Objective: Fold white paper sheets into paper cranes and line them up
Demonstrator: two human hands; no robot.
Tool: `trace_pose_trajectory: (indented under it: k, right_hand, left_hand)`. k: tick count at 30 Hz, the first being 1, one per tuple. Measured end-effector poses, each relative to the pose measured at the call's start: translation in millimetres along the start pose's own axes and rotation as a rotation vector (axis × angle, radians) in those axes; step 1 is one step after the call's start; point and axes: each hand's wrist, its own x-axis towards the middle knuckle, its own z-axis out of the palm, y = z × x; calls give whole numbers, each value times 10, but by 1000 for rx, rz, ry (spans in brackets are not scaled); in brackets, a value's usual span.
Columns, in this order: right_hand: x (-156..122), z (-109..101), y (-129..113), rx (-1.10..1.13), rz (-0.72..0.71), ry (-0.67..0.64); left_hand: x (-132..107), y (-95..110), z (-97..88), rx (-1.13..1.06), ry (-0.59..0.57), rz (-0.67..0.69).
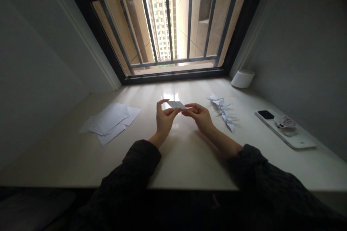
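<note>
A small folded piece of paper [176, 105] is held up between both hands, above the middle of the pale sill. My left hand [164, 117] grips its left side, with the index finger along the upper edge and the thumb at the lower edge. My right hand [199, 116] pinches the lower right corner between thumb and fingers. To the right of my right hand lies a row of several folded paper figures [223, 111] with thin pointed ends. A loose stack of white paper sheets [111, 118] rests to the left of my left hand.
A phone [284, 130] with a round grip on its back lies at the right. Near the window's right corner stands a white cylindrical object [243, 79]. The barred window [173, 75] closes off the back, and walls flank the sill [187, 162].
</note>
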Motion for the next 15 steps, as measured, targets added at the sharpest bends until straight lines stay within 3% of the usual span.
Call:
trace_pose_trajectory:
  k: [15]
  right_hand:
    - [-11,-17,-21,26,-11,3]
  left_hand:
    - [98,5,-33,-31,-32,-145]
